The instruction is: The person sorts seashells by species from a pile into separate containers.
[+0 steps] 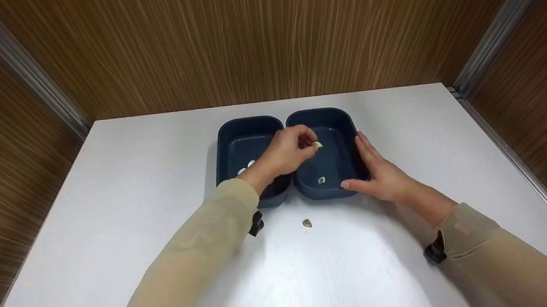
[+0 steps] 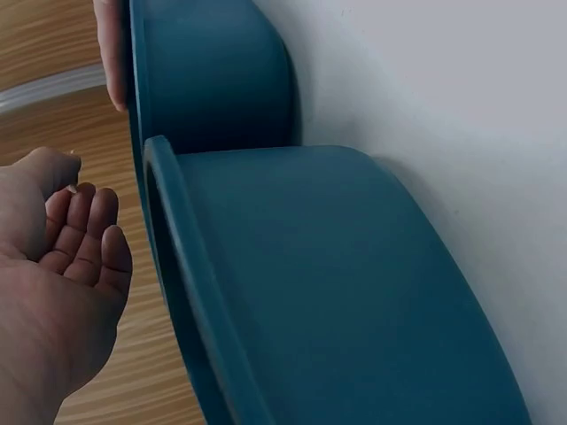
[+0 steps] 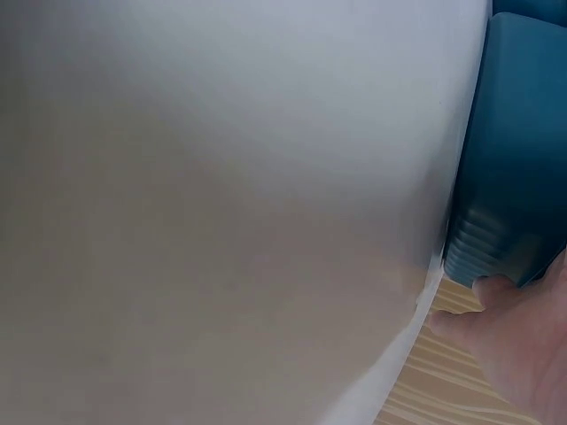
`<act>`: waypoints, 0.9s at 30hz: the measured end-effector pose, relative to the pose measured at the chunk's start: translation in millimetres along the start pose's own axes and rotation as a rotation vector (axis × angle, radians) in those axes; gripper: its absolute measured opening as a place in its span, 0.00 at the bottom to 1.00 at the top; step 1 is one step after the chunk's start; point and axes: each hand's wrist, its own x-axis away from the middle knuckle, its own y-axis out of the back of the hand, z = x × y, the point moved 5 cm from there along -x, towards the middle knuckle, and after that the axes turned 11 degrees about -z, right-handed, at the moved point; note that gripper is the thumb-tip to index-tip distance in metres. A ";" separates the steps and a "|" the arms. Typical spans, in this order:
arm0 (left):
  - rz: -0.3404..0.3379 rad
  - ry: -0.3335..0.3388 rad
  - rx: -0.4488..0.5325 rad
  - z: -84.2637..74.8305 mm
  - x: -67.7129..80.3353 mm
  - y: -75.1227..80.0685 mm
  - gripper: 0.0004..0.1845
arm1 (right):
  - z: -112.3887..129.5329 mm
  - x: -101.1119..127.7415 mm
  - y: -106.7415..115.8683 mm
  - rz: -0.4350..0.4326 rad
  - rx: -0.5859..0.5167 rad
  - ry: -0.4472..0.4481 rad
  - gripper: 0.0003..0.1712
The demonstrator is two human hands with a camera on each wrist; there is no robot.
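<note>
My left hand [image 1: 288,149] pinches a small pale shell [image 1: 318,144] between thumb and fingertips, over the right dark blue bin [image 1: 332,162]. In the left wrist view, only a sliver of the shell shows at the thumb tip of the left hand [image 2: 71,266]. Another small shell [image 1: 321,180] lies on that bin's floor near the front. My right hand [image 1: 387,175] rests against the bin's right side, fingers straight along the outer wall and thumb at the front corner. Beneath my left wrist is the left blue bin [image 1: 240,148], with white shells [image 1: 242,171] partly hidden by the forearm.
A single shell [image 1: 307,223] lies on the white table [image 1: 162,168] in front of the bins. The two bins stand side by side, close together. Wood-grain panels [image 1: 258,46] rise behind and at both sides of the table.
</note>
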 end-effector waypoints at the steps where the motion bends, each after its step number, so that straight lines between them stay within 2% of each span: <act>1: -0.005 -0.003 -0.006 0.4 -0.8 -0.3 0.11 | 0.6 -0.1 0.0 -0.003 -0.001 0.007 0.68; 7: -0.016 0.001 -0.038 2.5 -1.0 -0.2 0.19 | 0.3 -0.2 -1.6 -0.009 -0.002 0.021 0.68; 13: -0.020 0.001 -0.018 -1.7 9.7 6.3 0.19 | -1.6 -0.2 -1.2 -0.007 0.006 0.023 0.68; 20: 0.027 -0.066 -0.045 -14.8 29.7 10.4 0.19 | -3.4 -0.8 2.3 -0.013 -0.003 0.009 0.68; 27: 0.096 -0.148 -0.023 -22.8 60.1 7.3 0.20 | -6.4 -0.9 2.3 -0.006 0.000 0.000 0.69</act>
